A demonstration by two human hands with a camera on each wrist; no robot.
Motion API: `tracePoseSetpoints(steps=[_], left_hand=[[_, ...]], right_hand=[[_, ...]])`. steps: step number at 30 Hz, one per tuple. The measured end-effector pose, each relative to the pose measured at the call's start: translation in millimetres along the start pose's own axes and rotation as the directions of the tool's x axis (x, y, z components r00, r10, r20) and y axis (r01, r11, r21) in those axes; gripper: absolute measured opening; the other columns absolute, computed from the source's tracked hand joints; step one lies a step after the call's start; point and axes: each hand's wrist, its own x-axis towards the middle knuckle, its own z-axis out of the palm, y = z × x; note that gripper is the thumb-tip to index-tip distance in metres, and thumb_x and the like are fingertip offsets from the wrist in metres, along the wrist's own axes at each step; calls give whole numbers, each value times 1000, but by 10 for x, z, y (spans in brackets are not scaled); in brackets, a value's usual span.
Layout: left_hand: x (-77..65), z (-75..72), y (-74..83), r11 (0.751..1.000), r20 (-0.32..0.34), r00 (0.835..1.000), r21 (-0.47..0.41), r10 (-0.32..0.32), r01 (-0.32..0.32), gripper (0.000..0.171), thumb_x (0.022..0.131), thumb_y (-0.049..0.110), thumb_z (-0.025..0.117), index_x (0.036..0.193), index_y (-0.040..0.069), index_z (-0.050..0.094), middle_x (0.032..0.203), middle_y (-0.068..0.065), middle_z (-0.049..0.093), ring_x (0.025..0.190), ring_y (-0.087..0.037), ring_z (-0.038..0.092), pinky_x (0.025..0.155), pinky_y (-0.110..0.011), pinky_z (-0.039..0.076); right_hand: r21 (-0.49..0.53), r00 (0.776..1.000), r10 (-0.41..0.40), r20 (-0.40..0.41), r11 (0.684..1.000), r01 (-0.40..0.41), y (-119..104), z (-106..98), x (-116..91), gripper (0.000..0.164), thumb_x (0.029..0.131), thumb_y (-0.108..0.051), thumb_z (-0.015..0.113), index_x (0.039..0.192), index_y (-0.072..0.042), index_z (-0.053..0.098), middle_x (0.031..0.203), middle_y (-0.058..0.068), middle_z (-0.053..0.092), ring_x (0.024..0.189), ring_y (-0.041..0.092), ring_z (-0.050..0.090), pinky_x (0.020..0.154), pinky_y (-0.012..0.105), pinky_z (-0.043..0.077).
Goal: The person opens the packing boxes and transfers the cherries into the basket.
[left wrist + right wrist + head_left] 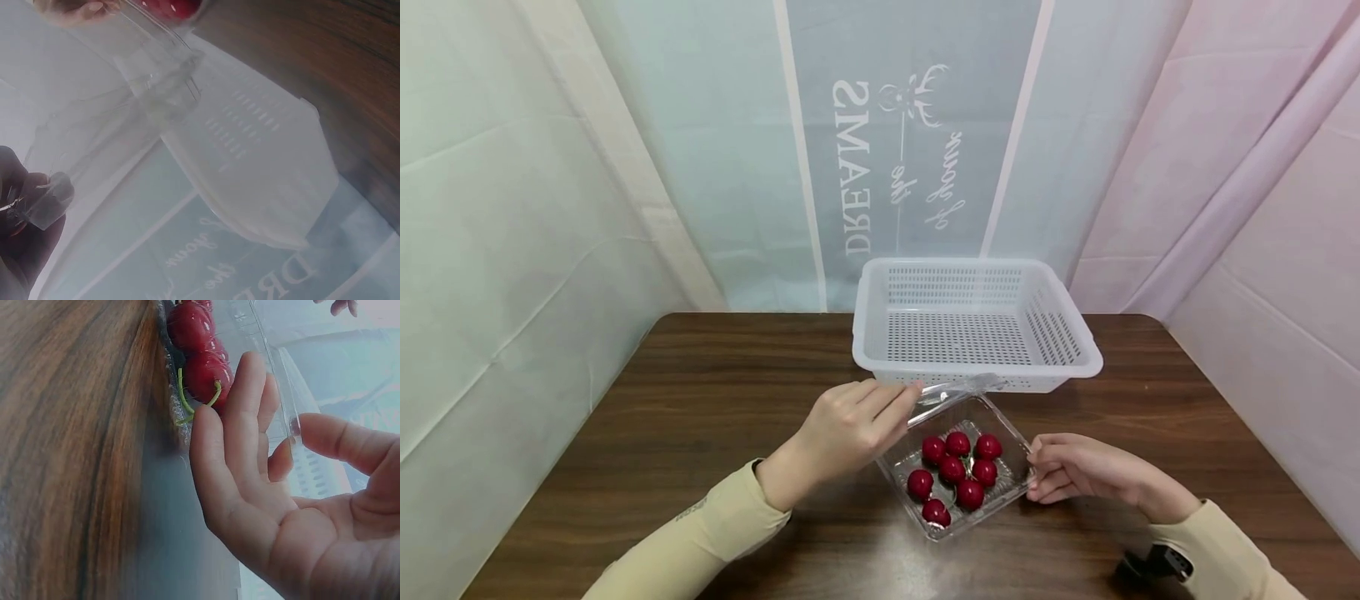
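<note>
apparently mid-opening, left hand (859, 423) pinches the raised transparent plastic lid (958, 387) and right hand (1084, 471) the square clear box (1011, 437) of round red cherries (952, 469), short of the brown wooden table (737, 375)'s far edge, folding the lid back next likely needing a steady box.

Soft light is filling the head view, glare is pooling on the wood-grain tabletop (917, 571) in front of the clear plastic clamshell (981, 512), and highlights are dotting the cherries (952, 470) inside it; the left wrist view is looking hazy.
</note>
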Motion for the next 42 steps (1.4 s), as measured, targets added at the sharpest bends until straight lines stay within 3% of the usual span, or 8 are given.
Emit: tracePoseSetpoints(steps=[17,29,37,42], left_hand=[[-140,-54,-79,998,-53,997,2,-58,58,25,83,10,55,99,5,72,80,1,70,53,-9,58,48,-21,47],[-233,-92,-65,993,-20,993,18,-116,116,26,84,11,54,101,4,72,80,1,71,55,-10,61,48,-22,47],[-308,-180,-29,985,-19,986,49,-168,168,28,86,12,50,100,3,73,77,-1,71,54,-12,61,47,-24,47],[-355,-234,-2,972,-43,973,62,-226,228,27,86,12,50,97,3,73,73,-1,69,51,-14,59,44,-26,45]], right_hand=[[26,997,-31,-64,999,33,-26,-87,30,21,102,-14,36,106,-1,52,92,6,62,91,21,69,87,41,53],[50,990,27,-140,999,-21,-34,-54,90,23,102,-24,39,94,-8,54,88,0,60,85,14,66,87,44,52],[111,980,11,-198,994,12,-65,42,125,19,101,-24,42,95,-12,55,84,-4,56,86,12,62,88,41,52],[167,984,-18,-175,985,48,-71,47,114,13,100,-16,42,100,-12,55,91,-2,56,89,13,62,89,39,52]])
